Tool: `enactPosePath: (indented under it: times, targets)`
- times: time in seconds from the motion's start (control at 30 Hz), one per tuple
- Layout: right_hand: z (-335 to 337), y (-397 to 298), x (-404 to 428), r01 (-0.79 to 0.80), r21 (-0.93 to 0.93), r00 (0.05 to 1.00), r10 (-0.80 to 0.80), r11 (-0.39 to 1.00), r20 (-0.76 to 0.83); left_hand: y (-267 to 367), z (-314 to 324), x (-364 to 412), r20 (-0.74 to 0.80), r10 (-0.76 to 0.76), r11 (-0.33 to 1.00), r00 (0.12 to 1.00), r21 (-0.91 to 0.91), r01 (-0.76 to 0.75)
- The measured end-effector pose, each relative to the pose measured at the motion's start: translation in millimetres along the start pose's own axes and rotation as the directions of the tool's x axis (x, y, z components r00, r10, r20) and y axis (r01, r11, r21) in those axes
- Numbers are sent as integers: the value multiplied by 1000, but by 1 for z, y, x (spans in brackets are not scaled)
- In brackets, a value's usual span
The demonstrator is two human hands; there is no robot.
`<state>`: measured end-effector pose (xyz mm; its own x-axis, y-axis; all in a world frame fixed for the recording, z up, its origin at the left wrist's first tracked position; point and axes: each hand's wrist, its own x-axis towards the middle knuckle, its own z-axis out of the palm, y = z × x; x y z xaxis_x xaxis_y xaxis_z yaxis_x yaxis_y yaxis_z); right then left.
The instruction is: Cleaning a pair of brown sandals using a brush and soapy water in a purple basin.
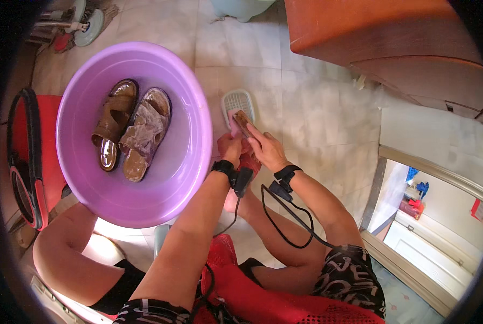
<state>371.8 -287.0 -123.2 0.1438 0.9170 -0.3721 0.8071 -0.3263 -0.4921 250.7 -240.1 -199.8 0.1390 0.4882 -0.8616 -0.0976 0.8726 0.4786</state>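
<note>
My right hand [267, 150] grips a brown scrubbing brush [243, 120], apparently wooden, slanted over a pink object [234, 128]. My left hand [230, 146] is closed around that pink object, which may be soap or a cloth; the fingers hide most of it. Just beyond both hands, a pale lattice-bottomed plastic tray [241, 99] lies on the floor. To the left stands a purple plastic basin [184, 190]. Inside are two wet brown sandals: the left sandal [116, 117] is dark and glossy, while whitish suds cover the right sandal [148, 125].
A reddish-brown wooden cabinet [379, 44] fills the upper right. Mop heads [89, 28] lie at the upper left, beside a red-and-black object [43, 150]. A framed doorway opening [431, 194] is at the right. Cables [284, 243] hang from my wrist straps.
</note>
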Motion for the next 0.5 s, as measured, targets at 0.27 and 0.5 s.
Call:
enactPosePath:
  times: [0.27,0.5]
  targets:
    - [-11,13,-23,13,-16,998,-12,1000,67,6,-10,7,2,29,1000,1000,-7,-29]
    - [-4,-3,29,47,23,994,-44,999,-99,21,2,-11,-22,-32,992,999,-120,30]
